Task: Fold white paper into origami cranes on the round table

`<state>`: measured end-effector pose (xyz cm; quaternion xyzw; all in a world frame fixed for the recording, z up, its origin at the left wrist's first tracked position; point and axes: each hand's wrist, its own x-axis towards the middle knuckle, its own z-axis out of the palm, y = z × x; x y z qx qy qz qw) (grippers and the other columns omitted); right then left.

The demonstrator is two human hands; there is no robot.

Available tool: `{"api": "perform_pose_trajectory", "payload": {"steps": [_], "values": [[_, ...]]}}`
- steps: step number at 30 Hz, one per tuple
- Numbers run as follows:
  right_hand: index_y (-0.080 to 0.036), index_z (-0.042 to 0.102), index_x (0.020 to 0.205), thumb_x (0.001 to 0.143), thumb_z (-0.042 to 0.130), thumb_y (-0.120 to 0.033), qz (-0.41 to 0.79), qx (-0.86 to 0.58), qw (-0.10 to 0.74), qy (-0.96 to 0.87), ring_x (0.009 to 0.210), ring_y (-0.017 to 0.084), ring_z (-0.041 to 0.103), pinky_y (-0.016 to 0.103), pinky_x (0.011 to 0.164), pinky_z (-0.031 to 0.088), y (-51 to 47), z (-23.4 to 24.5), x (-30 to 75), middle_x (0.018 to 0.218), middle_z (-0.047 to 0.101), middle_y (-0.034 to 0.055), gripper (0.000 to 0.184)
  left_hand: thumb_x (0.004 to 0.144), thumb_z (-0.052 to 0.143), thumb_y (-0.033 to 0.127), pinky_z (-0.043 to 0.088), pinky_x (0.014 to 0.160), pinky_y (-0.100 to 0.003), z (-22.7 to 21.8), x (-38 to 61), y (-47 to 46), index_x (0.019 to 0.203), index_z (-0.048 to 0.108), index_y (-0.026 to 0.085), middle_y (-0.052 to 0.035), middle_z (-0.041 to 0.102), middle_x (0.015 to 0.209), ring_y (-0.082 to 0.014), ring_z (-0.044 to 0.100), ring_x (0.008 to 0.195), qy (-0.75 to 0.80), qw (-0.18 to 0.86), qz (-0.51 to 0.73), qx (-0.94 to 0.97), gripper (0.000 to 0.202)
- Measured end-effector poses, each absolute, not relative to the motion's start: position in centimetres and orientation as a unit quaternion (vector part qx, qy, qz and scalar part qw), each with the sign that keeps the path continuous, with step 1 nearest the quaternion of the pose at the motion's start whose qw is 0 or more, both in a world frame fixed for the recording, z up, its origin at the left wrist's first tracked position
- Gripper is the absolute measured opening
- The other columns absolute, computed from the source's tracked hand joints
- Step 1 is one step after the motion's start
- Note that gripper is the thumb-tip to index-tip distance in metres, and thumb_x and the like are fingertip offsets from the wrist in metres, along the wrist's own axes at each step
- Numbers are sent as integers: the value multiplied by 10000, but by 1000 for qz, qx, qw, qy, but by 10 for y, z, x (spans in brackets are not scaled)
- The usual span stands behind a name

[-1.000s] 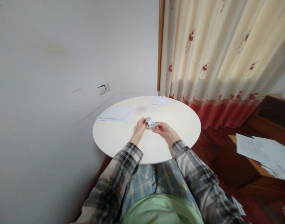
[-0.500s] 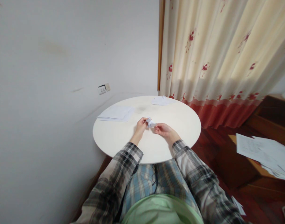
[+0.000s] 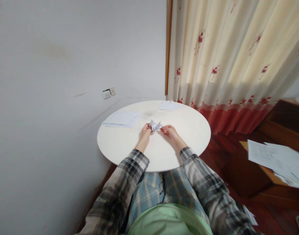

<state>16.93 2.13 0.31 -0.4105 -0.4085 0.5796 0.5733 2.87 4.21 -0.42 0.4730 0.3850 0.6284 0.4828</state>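
Note:
A small white paper crane, folded with pointed flaps standing up, is held just above the round white table. My left hand is closed on its left side, thumb and fingers pinching the paper. From the right, my right hand pinches the crane's right end with its fingertips. Part of the fold is hidden behind the left fingers.
Flat white sheets lie at the table's left. More paper pieces rest at its back edge. A wall with a socket stands left, a curtain behind. Papers cover a wooden surface at right.
The paper has turned in my hands, and its pointed flaps now stand upright and apart. My right hand has shifted slightly left and away from me.

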Motion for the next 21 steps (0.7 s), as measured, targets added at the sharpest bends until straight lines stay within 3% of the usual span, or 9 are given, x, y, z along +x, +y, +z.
{"api": "perform_pose_trajectory", "payload": {"steps": [7, 13, 21], "values": [[-170, 578, 648, 605, 613, -257, 457, -385, 622, -506, 695, 116, 543, 247, 657, 427, 25, 3, 170, 703, 599, -10, 103, 526, 485, 131, 324, 507, -186, -1, 29, 39, 753, 557, 160, 9, 583, 682, -90, 488, 582, 384, 498, 620, 469, 240], [-156, 644, 768, 593, 605, -176, 404, -392, 607, -561, 726, 140, 578, 296, 751, 437, 32, -3, 170, 792, 664, 35, 180, 541, 516, 138, 346, 542, -206, 0, 30, 37, 762, 557, 155, -1, 593, 738, -99, 501, 620, 375, 509, 606, 483, 226], [-158, 661, 824, 617, 582, -154, 309, -445, 633, -553, 758, 176, 618, 310, 740, 480, 37, -8, 172, 868, 690, 63, 222, 526, 532, 75, 341, 561, -198, 0, 33, 37, 802, 526, 155, 18, 566, 744, -90, 504, 653, 321, 527, 591, 519, 287]]}}
